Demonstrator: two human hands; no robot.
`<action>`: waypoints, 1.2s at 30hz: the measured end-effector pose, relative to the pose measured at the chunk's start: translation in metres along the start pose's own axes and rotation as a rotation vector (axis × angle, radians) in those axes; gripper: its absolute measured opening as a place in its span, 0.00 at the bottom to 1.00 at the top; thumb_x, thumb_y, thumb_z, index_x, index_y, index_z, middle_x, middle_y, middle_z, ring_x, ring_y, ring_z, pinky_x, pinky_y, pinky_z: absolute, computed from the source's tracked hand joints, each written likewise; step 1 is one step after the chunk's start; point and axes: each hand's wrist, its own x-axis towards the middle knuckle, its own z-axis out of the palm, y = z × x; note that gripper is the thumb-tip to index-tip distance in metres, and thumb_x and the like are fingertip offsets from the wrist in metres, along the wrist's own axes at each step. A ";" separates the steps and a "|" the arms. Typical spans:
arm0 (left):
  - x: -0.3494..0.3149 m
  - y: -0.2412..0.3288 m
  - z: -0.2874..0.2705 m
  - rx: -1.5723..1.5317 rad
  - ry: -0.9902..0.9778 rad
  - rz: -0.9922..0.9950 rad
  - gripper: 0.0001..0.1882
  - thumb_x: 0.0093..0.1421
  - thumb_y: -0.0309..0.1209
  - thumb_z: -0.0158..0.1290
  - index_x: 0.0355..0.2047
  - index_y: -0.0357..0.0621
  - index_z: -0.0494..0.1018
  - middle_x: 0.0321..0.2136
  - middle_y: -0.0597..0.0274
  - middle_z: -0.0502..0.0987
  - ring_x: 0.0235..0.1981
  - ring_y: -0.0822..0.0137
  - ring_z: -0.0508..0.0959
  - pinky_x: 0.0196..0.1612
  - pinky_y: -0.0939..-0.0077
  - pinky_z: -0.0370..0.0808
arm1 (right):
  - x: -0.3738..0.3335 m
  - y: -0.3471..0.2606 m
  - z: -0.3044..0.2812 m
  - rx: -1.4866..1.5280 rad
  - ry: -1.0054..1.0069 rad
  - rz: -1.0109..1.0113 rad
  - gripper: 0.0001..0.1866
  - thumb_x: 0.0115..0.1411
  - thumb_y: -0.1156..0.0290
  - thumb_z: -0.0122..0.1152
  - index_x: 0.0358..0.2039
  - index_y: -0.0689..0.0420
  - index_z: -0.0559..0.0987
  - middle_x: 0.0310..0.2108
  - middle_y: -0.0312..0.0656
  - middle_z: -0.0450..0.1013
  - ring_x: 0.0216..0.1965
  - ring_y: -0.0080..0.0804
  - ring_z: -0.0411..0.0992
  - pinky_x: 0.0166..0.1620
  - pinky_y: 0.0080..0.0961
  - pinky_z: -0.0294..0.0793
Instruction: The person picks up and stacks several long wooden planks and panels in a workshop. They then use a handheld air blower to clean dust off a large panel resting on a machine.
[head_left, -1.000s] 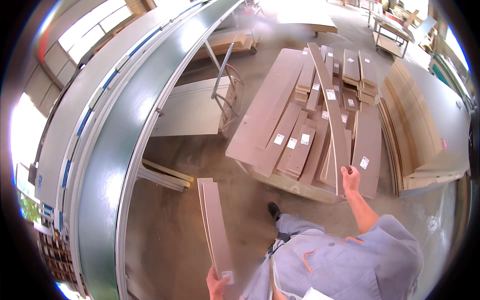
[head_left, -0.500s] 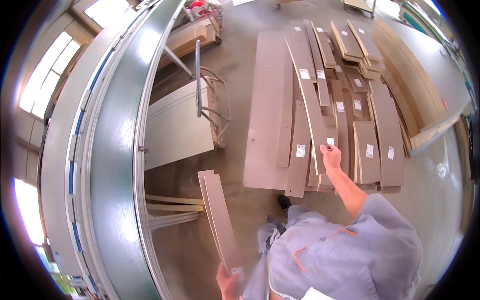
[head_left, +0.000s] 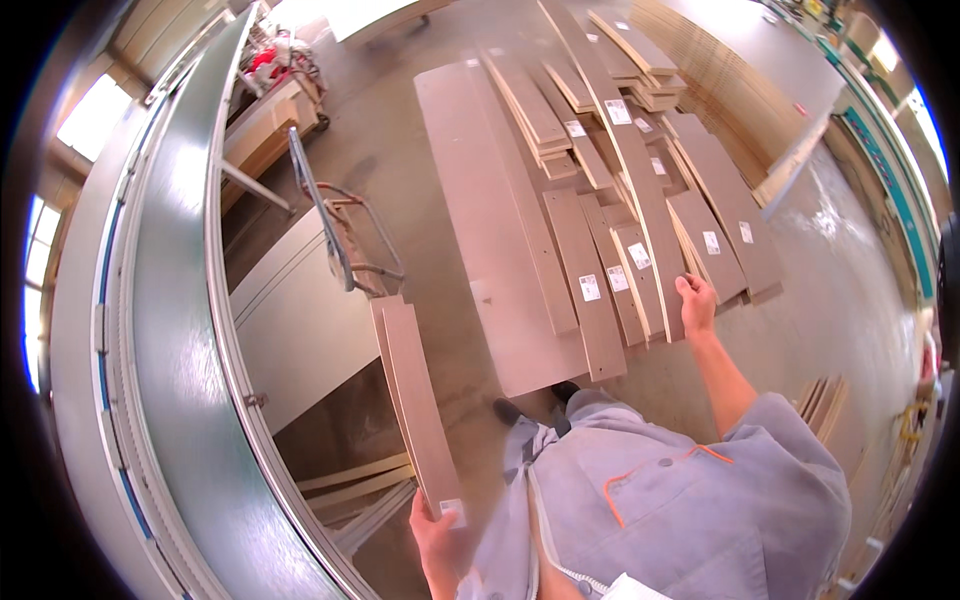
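Near the lower edge, my left hand is closed around the near end of two narrow brown boards. They lie face to face, slightly offset, and point away from me; a white label shows by my thumb. My right hand grips the near end of a long, narrow brown board with a pale edge and a white label. That board reaches far across the pile of brown boards, whose pieces vary in length and many of which bear white labels. Its far end runs out of view at the top.
A long machine with a shiny green-grey surface runs along my left. Beside it stand a cart with a tubular metal handle and a pale panel. A stack of wooden panels stands beyond the pile at right. A wide brown panel lies under the pile's left side.
My right hand has shifted the long board to the right across the pile. My left hand still holds its two boards. The view has turned, and more floor shows at right.
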 end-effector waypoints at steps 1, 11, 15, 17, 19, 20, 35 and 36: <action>0.009 0.008 -0.006 0.012 0.019 -0.035 0.37 0.39 0.16 0.54 0.55 0.32 0.61 0.41 0.59 0.75 0.40 0.66 0.76 0.46 0.75 0.71 | -0.013 -0.016 -0.001 0.089 0.046 0.011 0.14 0.55 0.69 0.59 0.36 0.68 0.78 0.28 0.36 0.75 0.31 0.19 0.69 0.36 0.16 0.68; 0.095 0.043 -0.048 -0.009 -0.201 -0.029 0.31 0.41 0.14 0.50 0.51 0.33 0.65 0.42 0.61 0.74 0.44 0.69 0.74 0.48 0.76 0.68 | -0.088 -0.017 -0.087 -0.088 0.226 -0.015 0.13 0.58 0.67 0.55 0.33 0.66 0.78 0.26 0.32 0.73 0.29 0.18 0.67 0.35 0.17 0.66; 0.116 0.053 -0.055 0.045 -0.268 -0.037 0.33 0.41 0.15 0.53 0.52 0.32 0.63 0.43 0.61 0.73 0.44 0.68 0.73 0.49 0.76 0.68 | -0.111 -0.001 -0.096 0.043 0.238 0.010 0.13 0.57 0.67 0.55 0.32 0.66 0.78 0.26 0.31 0.73 0.29 0.17 0.67 0.35 0.16 0.66; 0.119 0.053 -0.062 0.062 -0.296 -0.069 0.34 0.41 0.15 0.53 0.53 0.32 0.63 0.43 0.61 0.73 0.45 0.68 0.73 0.49 0.76 0.68 | -0.120 0.000 -0.096 0.010 0.205 0.059 0.13 0.57 0.67 0.55 0.32 0.66 0.78 0.26 0.31 0.73 0.29 0.17 0.67 0.34 0.16 0.65; 0.131 0.040 -0.072 0.060 -0.301 -0.059 0.34 0.41 0.15 0.54 0.54 0.32 0.63 0.43 0.60 0.73 0.45 0.68 0.73 0.50 0.75 0.68 | -0.122 -0.001 -0.088 0.025 0.188 0.073 0.12 0.57 0.67 0.55 0.31 0.65 0.78 0.25 0.30 0.72 0.28 0.16 0.66 0.33 0.15 0.65; 0.132 0.039 -0.072 0.058 -0.297 -0.050 0.34 0.41 0.15 0.54 0.53 0.32 0.63 0.44 0.60 0.73 0.45 0.68 0.73 0.50 0.75 0.68 | -0.124 0.001 -0.083 0.049 0.185 0.071 0.12 0.57 0.67 0.55 0.31 0.64 0.78 0.25 0.29 0.71 0.27 0.16 0.65 0.32 0.15 0.64; 0.096 0.063 -0.025 0.282 -0.154 0.030 0.35 0.39 0.20 0.57 0.52 0.31 0.64 0.45 0.58 0.73 0.47 0.66 0.72 0.51 0.72 0.67 | 0.078 -0.013 0.097 -0.148 0.025 -0.004 0.17 0.51 0.61 0.57 0.28 0.66 0.79 0.24 0.48 0.76 0.29 0.34 0.75 0.35 0.29 0.70; 0.087 0.073 -0.012 0.223 -0.152 0.007 0.35 0.39 0.20 0.57 0.52 0.31 0.64 0.45 0.58 0.73 0.47 0.66 0.72 0.51 0.72 0.67 | 0.100 -0.023 0.120 -0.170 0.010 0.001 0.18 0.50 0.61 0.57 0.28 0.66 0.79 0.24 0.48 0.76 0.29 0.36 0.75 0.35 0.30 0.70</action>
